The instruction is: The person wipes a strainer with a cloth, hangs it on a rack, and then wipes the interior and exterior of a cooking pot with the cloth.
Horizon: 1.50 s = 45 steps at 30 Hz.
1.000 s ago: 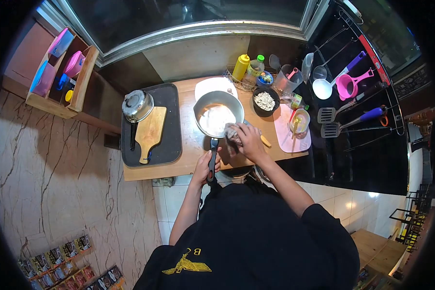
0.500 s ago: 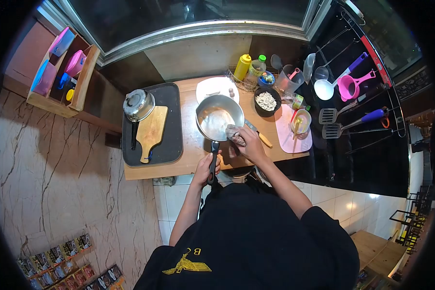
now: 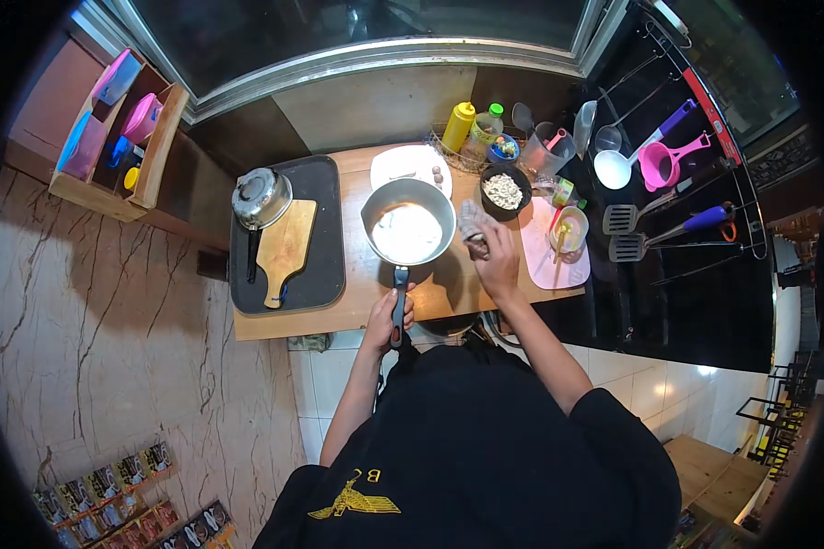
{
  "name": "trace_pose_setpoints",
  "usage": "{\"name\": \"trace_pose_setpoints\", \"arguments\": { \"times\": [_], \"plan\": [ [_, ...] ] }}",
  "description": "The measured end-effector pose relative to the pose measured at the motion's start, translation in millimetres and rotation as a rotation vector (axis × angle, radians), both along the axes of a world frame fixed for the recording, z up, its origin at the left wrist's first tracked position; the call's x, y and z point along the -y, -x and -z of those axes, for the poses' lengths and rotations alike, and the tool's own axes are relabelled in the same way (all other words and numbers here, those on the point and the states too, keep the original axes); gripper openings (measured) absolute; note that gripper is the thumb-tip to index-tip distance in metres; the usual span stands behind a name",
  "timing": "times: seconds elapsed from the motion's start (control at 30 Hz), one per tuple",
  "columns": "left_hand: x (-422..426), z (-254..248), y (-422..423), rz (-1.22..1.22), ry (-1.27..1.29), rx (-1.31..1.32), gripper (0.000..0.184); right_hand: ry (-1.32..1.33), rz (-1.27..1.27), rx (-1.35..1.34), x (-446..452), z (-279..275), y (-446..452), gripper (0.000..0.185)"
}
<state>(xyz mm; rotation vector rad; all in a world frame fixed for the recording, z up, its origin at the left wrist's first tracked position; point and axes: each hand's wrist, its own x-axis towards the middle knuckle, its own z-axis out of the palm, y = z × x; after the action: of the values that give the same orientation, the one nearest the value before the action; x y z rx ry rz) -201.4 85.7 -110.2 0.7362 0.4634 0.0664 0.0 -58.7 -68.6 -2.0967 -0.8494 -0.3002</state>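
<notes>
My left hand (image 3: 384, 317) is wrapped round the black handle of a grey saucepan (image 3: 368, 240), whose bright inside faces up at me. The pan is near the middle of the wooden table (image 3: 316, 320). Right of the pan, my right hand (image 3: 495, 265) is closed on a bunched greyish cloth (image 3: 472, 222), apart from the pan's rim. Just beyond the cloth stands a black bowl (image 3: 505, 213) filled with pale chopped pieces. Behind the pan lies a white plate (image 3: 389, 165) bearing small brown items.
On the left, a dark tray (image 3: 325, 197) holds a metal pot (image 3: 264, 197) and a wooden cutting board (image 3: 287, 247). A pink board (image 3: 545, 270) with a small bowl (image 3: 572, 227) lies at right. Bottles (image 3: 459, 126) stand at the back. Utensils (image 3: 655, 242) lie on the black surface.
My right hand has moved the cloth away from the pan's rim, to the right and up. The pan has shifted slightly left, still in my left hand.
</notes>
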Motion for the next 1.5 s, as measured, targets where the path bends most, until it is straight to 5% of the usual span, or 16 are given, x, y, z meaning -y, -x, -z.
{"name": "trace_pose_setpoints", "arguments": {
  "times": [0.2,0.33,0.4,0.47,0.6,0.67,1.0,1.07,1.17,1.2,1.27,1.3,1.37,1.5],
  "plan": [
    [5,-8,-7,0.091,0.0,0.044,0.047,0.02,-0.202,0.002,-12,19,19,0.039],
    [-2,-13,-5,0.105,-0.047,0.063,0.046,0.077,-0.037,0.034,-11,12,17,0.039],
    [-3,-13,-5,0.121,-0.041,0.071,0.046,0.15,-0.088,-0.061,-11,22,7,0.044],
    [-4,-15,-6,0.118,-0.066,0.056,0.046,-0.09,-0.267,-0.472,-13,22,1,0.047],
    [-5,-11,-6,0.102,-0.061,0.06,0.046,-0.029,-0.221,-0.437,-11,9,3,0.049],
    [-6,-8,-6,0.079,-0.047,0.058,0.045,0.167,-0.048,0.004,-10,1,9,0.042],
    [-6,-8,-8,0.051,0.031,0.1,0.047,0.077,-0.083,-0.099,-10,16,9,0.031],
    [-6,-8,-7,0.045,0.023,0.092,0.047,-0.077,-0.151,-0.549,-10,13,6,0.031],
    [-9,-8,-6,0.065,0.039,0.105,0.047,-0.131,-0.18,-0.874,-9,6,-4,0.03],
    [-9,-8,-5,0.064,0.039,0.104,0.047,-0.13,-0.18,-0.875,-8,11,-8,0.03],
    [-10,-9,-5,0.067,0.062,0.12,0.047,-0.008,-0.091,-0.065,-9,24,-15,0.03],
    [-10,-11,-5,0.067,0.062,0.121,0.047,-0.008,-0.091,-0.064,-10,26,-19,0.03],
    [-11,-14,-6,0.083,0.075,0.105,0.047,-0.403,-0.353,-0.854,-11,31,-26,0.035],
    [-13,-12,-4,0.077,0.079,0.121,0.048,-0.446,-0.314,-0.996,-8,29,-24,0.044]
  ]
}}
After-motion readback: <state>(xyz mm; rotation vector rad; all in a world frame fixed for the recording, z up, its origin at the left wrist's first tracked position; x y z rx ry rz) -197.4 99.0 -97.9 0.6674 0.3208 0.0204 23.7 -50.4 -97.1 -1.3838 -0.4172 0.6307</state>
